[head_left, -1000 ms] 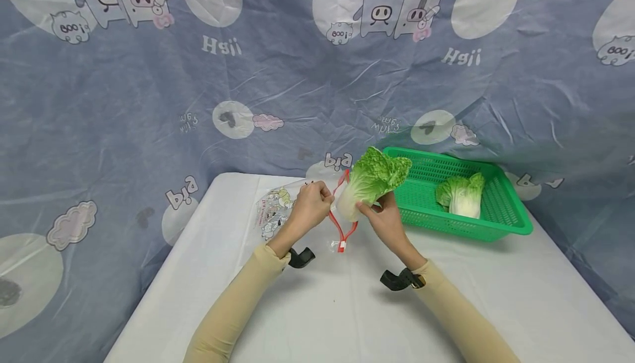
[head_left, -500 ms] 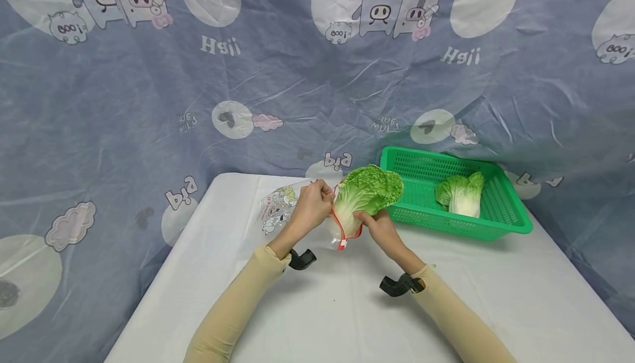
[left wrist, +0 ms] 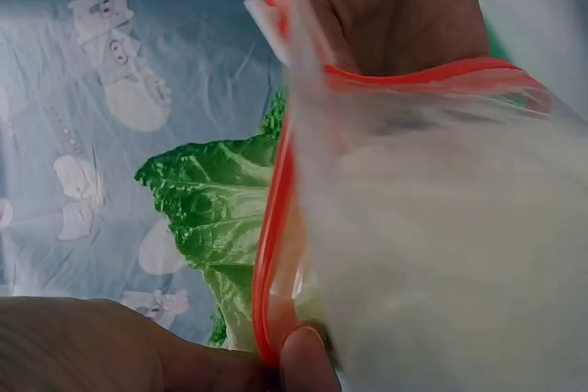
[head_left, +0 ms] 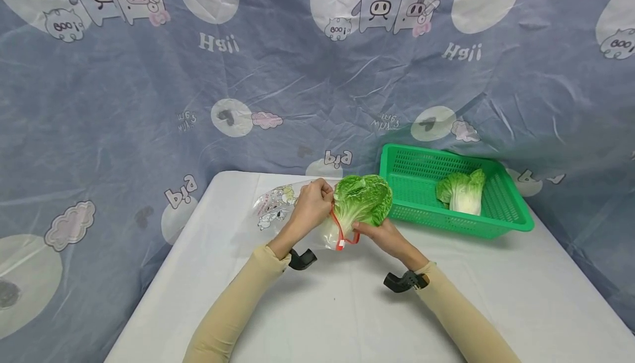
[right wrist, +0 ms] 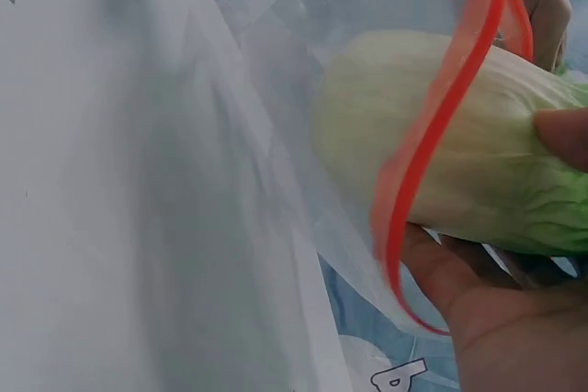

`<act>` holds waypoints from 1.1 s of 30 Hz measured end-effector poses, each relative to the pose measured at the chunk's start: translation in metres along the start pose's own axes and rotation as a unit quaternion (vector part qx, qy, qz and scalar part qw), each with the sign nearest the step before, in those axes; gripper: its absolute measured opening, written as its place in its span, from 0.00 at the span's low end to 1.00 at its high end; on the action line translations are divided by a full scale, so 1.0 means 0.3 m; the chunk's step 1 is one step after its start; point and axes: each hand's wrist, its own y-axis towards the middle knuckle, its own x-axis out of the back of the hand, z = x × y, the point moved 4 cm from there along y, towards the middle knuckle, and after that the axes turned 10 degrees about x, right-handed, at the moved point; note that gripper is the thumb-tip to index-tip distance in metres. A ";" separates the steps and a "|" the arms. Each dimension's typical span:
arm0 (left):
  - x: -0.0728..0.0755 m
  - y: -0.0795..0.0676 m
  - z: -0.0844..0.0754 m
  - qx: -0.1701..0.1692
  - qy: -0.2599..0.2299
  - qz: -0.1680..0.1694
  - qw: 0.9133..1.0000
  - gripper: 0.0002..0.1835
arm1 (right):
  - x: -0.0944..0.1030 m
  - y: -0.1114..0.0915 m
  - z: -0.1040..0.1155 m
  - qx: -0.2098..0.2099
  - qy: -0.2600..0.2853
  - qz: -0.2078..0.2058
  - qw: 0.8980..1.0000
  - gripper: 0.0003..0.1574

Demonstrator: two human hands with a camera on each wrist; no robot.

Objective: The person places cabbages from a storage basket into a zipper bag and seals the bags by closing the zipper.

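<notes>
A napa cabbage (head_left: 364, 200) has its pale base inside a clear zip bag (right wrist: 276, 89) with a red zip edge, while its green leaves stick out of the mouth. My left hand (head_left: 311, 209) pinches the red edge of the bag between thumb and fingers, as the left wrist view shows (left wrist: 184, 355). My right hand (head_left: 389, 237) grips the cabbage from the right, thumb on top and fingers beneath it in the right wrist view. Printed cartoon figures mark the bag's far left part, which lies over the table.
A green plastic basket (head_left: 436, 217) stands at the back right of the white table (head_left: 337, 319). Inside it lies a second napa cabbage (head_left: 466, 195). A patterned blue cloth (head_left: 297, 76) hangs behind the table.
My right hand has moved the cabbage left and down, and its base has gone from the bag's mouth to inside the bag. The left hand has stayed almost still on the bag's edge.
</notes>
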 end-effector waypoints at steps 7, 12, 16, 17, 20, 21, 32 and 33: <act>-0.010 -0.008 -0.016 -0.044 -0.012 -0.003 0.999 0.04 | -0.024 -0.007 -0.032 -0.030 -0.007 0.072 0.997 0.37; -0.024 -0.028 -0.037 -0.067 -0.017 0.024 0.997 0.05 | -0.083 0.001 -0.040 -0.083 0.017 0.116 0.990 0.38; -0.041 -0.041 -0.050 -0.085 -0.007 0.030 0.996 0.05 | -0.099 0.017 -0.035 -0.096 -0.024 0.120 0.988 0.34; -0.044 -0.043 -0.051 -0.089 -0.009 0.028 0.996 0.05 | -0.096 0.019 -0.033 -0.094 -0.045 0.120 0.987 0.34; -0.047 -0.044 -0.054 -0.097 -0.016 0.019 0.995 0.04 | -0.093 0.022 -0.015 -0.079 -0.125 0.119 0.982 0.35; -0.048 -0.044 -0.055 -0.101 -0.019 0.019 0.995 0.04 | -0.094 0.022 -0.009 -0.075 -0.154 0.118 0.978 0.34; -0.063 -0.055 -0.074 -0.120 0.012 0.081 0.989 0.06 | -0.086 0.032 -0.004 -0.154 -0.206 0.057 0.965 0.19; -0.060 -0.053 -0.072 -0.116 0.012 0.077 0.990 0.05 | -0.082 0.028 0.007 -0.161 -0.191 0.059 0.967 0.21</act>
